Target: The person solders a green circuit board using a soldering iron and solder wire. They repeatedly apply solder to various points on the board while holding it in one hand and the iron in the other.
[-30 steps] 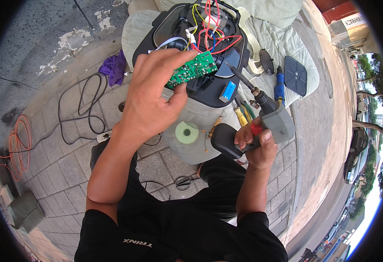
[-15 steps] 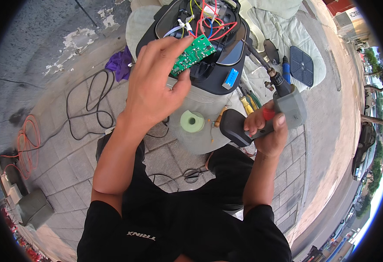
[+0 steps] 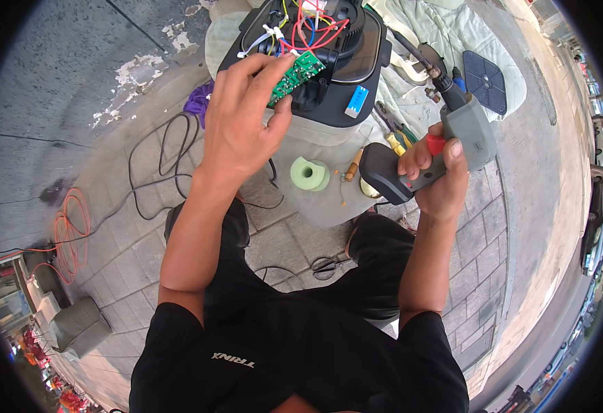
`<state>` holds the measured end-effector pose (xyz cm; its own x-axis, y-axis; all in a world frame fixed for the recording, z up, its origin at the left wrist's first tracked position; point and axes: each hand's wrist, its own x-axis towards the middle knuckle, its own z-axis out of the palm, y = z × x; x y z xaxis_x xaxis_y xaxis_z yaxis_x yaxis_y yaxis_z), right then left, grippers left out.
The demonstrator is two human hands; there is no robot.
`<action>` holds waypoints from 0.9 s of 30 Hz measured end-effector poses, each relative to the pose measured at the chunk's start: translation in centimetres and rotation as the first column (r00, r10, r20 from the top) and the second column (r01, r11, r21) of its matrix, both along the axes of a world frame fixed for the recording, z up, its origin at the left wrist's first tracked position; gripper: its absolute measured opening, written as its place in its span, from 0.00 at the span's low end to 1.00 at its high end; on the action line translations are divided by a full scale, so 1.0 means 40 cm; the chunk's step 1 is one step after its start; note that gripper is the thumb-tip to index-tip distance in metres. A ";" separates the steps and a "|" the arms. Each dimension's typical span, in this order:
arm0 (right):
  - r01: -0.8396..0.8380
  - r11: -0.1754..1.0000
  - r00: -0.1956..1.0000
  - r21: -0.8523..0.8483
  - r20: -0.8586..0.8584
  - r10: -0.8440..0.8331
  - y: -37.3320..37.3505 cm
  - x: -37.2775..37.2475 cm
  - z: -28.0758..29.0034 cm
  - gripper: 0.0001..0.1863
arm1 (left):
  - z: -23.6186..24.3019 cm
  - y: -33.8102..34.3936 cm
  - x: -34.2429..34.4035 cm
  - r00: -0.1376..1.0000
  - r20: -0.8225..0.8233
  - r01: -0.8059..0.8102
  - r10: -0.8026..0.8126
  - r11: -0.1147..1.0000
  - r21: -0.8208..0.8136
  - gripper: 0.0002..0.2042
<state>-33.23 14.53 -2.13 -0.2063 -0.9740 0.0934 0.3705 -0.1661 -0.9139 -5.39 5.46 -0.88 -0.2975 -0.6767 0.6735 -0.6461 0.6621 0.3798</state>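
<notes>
A green circuit board [image 3: 300, 74] is pinched between the thumb and fingers of my left hand [image 3: 241, 124]. It is tilted over the near left part of an opened black appliance [image 3: 336, 103], and red, yellow, blue and white wires [image 3: 315, 31] spread above it. My right hand [image 3: 441, 175] grips a grey and black cordless drill [image 3: 470, 134] by its handle, fingers near the red trigger. The drill's long bit points up and left, beside the appliance's right edge. On the appliance's front rim sits a small blue part [image 3: 357, 101].
A light green tape roll [image 3: 308, 174] and a wooden-handled tool [image 3: 353, 165] lie before me. Yellow-handled tools [image 3: 396, 143] and a dark square plate [image 3: 485, 81] rest to the right on pale cloth. Black cable [image 3: 140, 162] and orange cord [image 3: 72, 234] run across the paving at left.
My right hand has moved the drill slightly farther away and to the right. My left hand still holds the circuit board. The whole view has shifted a little.
</notes>
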 end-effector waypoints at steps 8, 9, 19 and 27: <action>0.007 1.000 1.000 -0.001 -0.011 -0.007 0.009 -0.006 0.002 0.26 | -0.027 0.002 -0.003 0.999 -0.032 0.014 -0.014 1.000 -0.016 0.26; 0.009 1.000 1.000 0.000 -0.015 -0.009 0.010 -0.007 0.002 0.26 | -0.031 0.003 -0.003 0.998 -0.055 0.020 -0.021 1.000 -0.011 0.26; 0.049 0.999 0.997 -0.020 0.065 -0.047 0.027 -0.022 0.014 0.27 | -0.024 0.102 0.014 0.989 -0.140 -0.060 0.048 0.995 -0.078 0.24; -0.003 0.996 0.998 -0.093 -0.057 -0.002 0.027 -0.056 0.013 0.27 | -0.126 0.270 -0.004 0.965 0.215 0.002 -0.148 0.826 0.564 0.37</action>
